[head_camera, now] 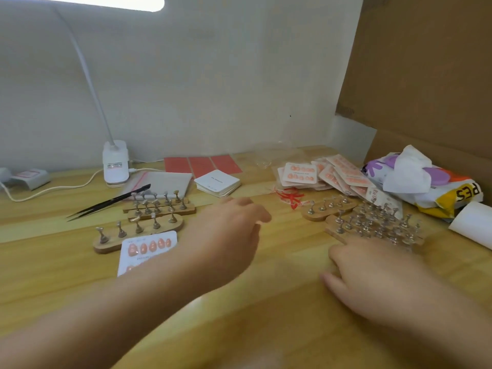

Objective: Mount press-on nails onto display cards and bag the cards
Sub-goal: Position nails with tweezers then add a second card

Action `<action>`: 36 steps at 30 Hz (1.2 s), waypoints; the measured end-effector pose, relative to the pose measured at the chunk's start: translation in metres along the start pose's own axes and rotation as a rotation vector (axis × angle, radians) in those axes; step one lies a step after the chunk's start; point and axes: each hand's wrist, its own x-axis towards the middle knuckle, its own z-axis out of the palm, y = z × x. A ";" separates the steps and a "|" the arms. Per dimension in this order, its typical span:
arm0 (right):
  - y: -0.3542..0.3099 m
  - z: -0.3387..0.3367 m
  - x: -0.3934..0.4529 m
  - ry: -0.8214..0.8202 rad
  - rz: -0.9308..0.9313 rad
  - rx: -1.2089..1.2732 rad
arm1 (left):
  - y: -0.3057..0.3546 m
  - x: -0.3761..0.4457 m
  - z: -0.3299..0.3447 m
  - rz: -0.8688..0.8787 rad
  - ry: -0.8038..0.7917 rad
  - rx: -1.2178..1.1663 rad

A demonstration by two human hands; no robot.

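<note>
1. Tweezers (109, 202): on the desk (53, 262), at 10 o'clock from your left hand.
2. Display card (146, 249) with orange press-on nails (149, 246): flat at 9 o'clock of your left hand, partly under your forearm.
3. Your left hand (229, 225): over the desk, fingers relaxed, holding nothing.
4. Your right hand (372, 275): fingers spread, blurred, index tip at a wooden nail stand (372, 227).
5. Bagged cards (322, 173): piled at 12 o'clock of your right hand.
</note>
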 end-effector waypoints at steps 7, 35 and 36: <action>-0.085 -0.029 0.074 -0.018 -0.239 0.362 | -0.148 -0.075 -0.066 -0.699 -0.221 0.654; -0.192 0.013 0.108 0.414 -0.294 0.231 | -0.104 -0.014 -0.073 -0.019 0.208 -0.374; -0.190 0.009 0.099 0.403 -0.282 0.218 | -0.087 0.004 -0.063 0.045 0.162 -0.355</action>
